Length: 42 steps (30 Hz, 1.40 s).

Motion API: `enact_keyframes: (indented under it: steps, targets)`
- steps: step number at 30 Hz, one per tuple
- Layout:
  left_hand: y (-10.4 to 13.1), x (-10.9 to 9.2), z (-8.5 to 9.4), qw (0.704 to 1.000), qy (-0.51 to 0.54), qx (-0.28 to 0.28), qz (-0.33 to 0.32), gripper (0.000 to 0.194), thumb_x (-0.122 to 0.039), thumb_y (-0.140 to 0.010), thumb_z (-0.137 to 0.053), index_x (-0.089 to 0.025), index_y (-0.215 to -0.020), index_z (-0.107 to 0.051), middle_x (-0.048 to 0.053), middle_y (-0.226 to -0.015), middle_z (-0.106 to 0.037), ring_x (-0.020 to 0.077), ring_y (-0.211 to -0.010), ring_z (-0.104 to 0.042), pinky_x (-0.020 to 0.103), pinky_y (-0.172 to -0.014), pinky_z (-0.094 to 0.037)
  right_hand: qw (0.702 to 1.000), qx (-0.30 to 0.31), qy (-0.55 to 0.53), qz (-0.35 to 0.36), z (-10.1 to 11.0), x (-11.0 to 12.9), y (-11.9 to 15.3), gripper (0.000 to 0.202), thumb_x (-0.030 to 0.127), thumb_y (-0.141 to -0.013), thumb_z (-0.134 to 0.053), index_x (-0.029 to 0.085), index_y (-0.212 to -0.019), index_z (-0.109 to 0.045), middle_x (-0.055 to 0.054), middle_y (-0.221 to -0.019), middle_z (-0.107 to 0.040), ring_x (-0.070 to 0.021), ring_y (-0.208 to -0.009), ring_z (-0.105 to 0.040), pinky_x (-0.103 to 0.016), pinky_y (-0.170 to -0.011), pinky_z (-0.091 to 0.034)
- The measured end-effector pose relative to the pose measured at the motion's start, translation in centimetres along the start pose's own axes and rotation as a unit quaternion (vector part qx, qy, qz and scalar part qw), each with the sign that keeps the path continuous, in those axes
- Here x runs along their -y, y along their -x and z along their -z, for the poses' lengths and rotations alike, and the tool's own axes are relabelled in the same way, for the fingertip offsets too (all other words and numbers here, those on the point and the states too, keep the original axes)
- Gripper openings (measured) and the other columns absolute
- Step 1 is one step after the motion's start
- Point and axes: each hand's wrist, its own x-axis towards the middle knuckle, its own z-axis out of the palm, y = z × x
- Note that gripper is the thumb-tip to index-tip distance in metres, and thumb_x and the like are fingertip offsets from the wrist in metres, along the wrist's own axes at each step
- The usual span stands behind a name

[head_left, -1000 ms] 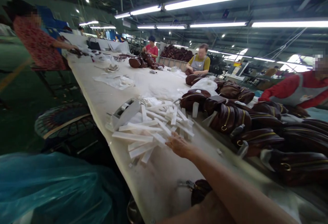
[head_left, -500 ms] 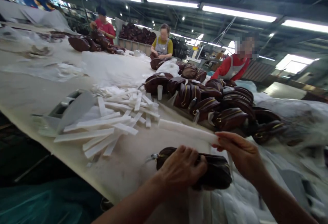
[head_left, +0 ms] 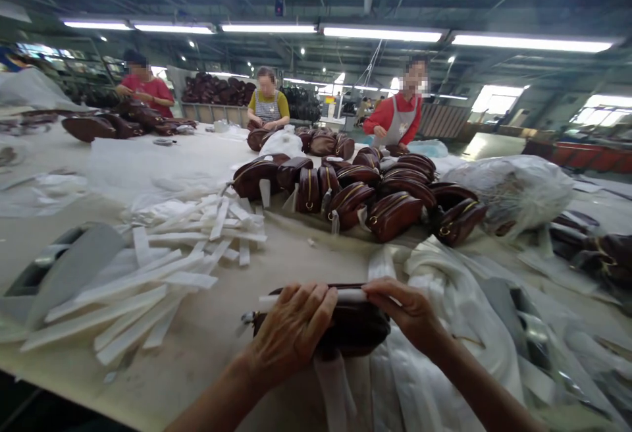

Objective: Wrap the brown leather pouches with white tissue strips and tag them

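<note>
A small dark brown zippered bag point(head_left: 359, 326) lies on the table in front of me. Across its top runs a white strip point(head_left: 349, 295), its left end poking out past my left hand. My left hand point(head_left: 296, 323) is closed over the bag, fingers pressing on the strip. Between thumb and fingertips, my right hand point(head_left: 402, 307) pinches the strip's right end against the bag's edge. At the bag's left end a metal ring with a wrapped tag point(head_left: 248, 318) sticks out. Beneath the bag hangs a white translucent piece point(head_left: 333, 379).
Loose white strips point(head_left: 148, 287) are heaped at left beside a grey tape dispenser point(head_left: 74, 274). Several finished-looking brown bags point(head_left: 399, 211) stand ahead. White sheeting point(head_left: 444, 287) and another dispenser point(head_left: 518, 326) lie right. Three co-workers stand across the table point(head_left: 291, 257).
My right hand has come down and brought the strip from above the bag onto its top. The left hand now lies over the strip too. The view has levelled and turned right.
</note>
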Motion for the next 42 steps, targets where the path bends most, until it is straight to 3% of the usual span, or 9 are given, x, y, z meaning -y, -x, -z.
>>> enact_keyframes:
  steps: [7,15,19,23,27,31,35,38,42]
  targets:
    - [-0.9,-0.8,-0.2,0.994,0.008,0.063,0.094,0.016,-0.022,-0.087,-0.051,-0.014,-0.101,-0.051,0.014,-0.113,-0.057,0.0299,-0.107,-0.051,0.046,-0.092,-0.039,0.996,-0.045,0.031,0.065,-0.7,-0.8,1.0,0.012,0.016,-0.085,-0.057,0.021,-0.088,-0.068,-0.004,-0.083,-0.061,-0.0126,-0.078,-0.061,-0.023,-0.069,-0.050]
    - [-1.3,0.7,-1.7,0.998,-0.036,0.054,0.024,0.027,-0.034,-0.097,-0.032,-0.013,-0.095,-0.049,0.008,-0.080,-0.060,0.0211,-0.066,-0.056,0.031,-0.063,-0.043,0.992,-0.101,0.047,0.066,-1.9,-1.1,0.9,0.011,0.017,-0.087,-0.053,0.017,-0.082,-0.064,-0.005,-0.080,-0.060,-0.0145,-0.080,-0.057,-0.028,-0.074,-0.049]
    - [-0.7,0.9,-1.8,0.996,-0.076,0.037,-0.024,0.034,-0.031,-0.096,-0.033,-0.011,-0.118,-0.048,0.012,-0.092,-0.062,0.0228,-0.073,-0.058,0.033,-0.067,-0.043,0.992,-0.081,0.071,0.058,-1.5,-0.1,2.3,0.020,0.020,-0.091,-0.046,0.017,-0.103,-0.062,-0.009,-0.100,-0.063,-0.0165,-0.097,-0.057,-0.033,-0.088,-0.047]
    - [-0.6,1.4,-1.7,0.995,-0.081,0.050,-0.039,0.037,-0.029,-0.095,-0.036,-0.013,-0.129,-0.044,0.010,-0.088,-0.060,0.0238,-0.073,-0.058,0.034,-0.067,-0.044,0.982,-0.095,0.156,-0.056,0.2,-1.2,5.0,0.032,0.024,-0.093,-0.041,0.018,-0.122,-0.053,-0.011,-0.117,-0.060,-0.0171,-0.109,-0.055,-0.032,-0.093,-0.046]
    - [-0.5,2.6,-1.6,0.997,-0.050,0.052,-0.026,0.043,-0.029,-0.095,-0.035,-0.017,-0.136,-0.034,0.009,-0.090,-0.061,0.0235,-0.075,-0.059,0.033,-0.068,-0.046,0.942,-0.094,0.271,-0.172,3.0,-3.4,7.8,0.024,0.023,-0.089,-0.044,0.016,-0.097,-0.066,-0.010,-0.094,-0.067,-0.0201,-0.088,-0.062,-0.035,-0.080,-0.050]
    - [0.7,4.4,-2.5,0.995,-0.006,0.095,0.041,0.046,-0.037,-0.096,-0.028,-0.026,-0.141,-0.027,0.008,-0.098,-0.060,0.0276,-0.082,-0.059,0.037,-0.067,-0.047,0.906,-0.161,0.354,-0.168,6.3,-2.4,11.5,0.022,0.024,-0.090,-0.046,0.017,-0.097,-0.066,-0.012,-0.103,-0.066,-0.0222,-0.098,-0.059,-0.039,-0.088,-0.045]
    - [1.9,5.9,-4.3,0.990,0.061,0.107,0.068,0.050,-0.046,-0.093,-0.029,-0.030,-0.141,-0.028,0.009,-0.108,-0.058,0.0334,-0.089,-0.057,0.045,-0.070,-0.047,0.801,-0.254,0.506,-0.195,8.6,0.4,18.0,0.025,0.031,-0.092,-0.043,0.019,-0.101,-0.062,-0.010,-0.105,-0.064,-0.0217,-0.099,-0.058,-0.039,-0.087,-0.044]
    - [1.6,5.7,-4.2,0.992,0.047,0.101,0.062,0.047,-0.044,-0.094,-0.027,-0.029,-0.139,-0.031,0.008,-0.104,-0.059,0.0312,-0.086,-0.058,0.043,-0.069,-0.047,0.683,-0.229,0.623,-0.304,8.8,0.6,24.1,0.039,0.040,-0.093,-0.033,0.016,-0.093,-0.064,-0.015,-0.104,-0.064,-0.0274,-0.092,-0.058,-0.044,-0.078,-0.045]
    - [-0.3,4.7,-3.0,0.994,0.001,0.097,0.051,0.042,-0.042,-0.096,-0.025,-0.023,-0.129,-0.043,0.007,-0.096,-0.061,0.0265,-0.077,-0.061,0.035,-0.062,-0.046,0.647,-0.157,0.667,-0.336,8.8,-2.4,29.1,0.052,0.045,-0.093,-0.024,0.016,-0.083,-0.066,-0.018,-0.096,-0.065,-0.0299,-0.088,-0.058,-0.045,-0.074,-0.046]
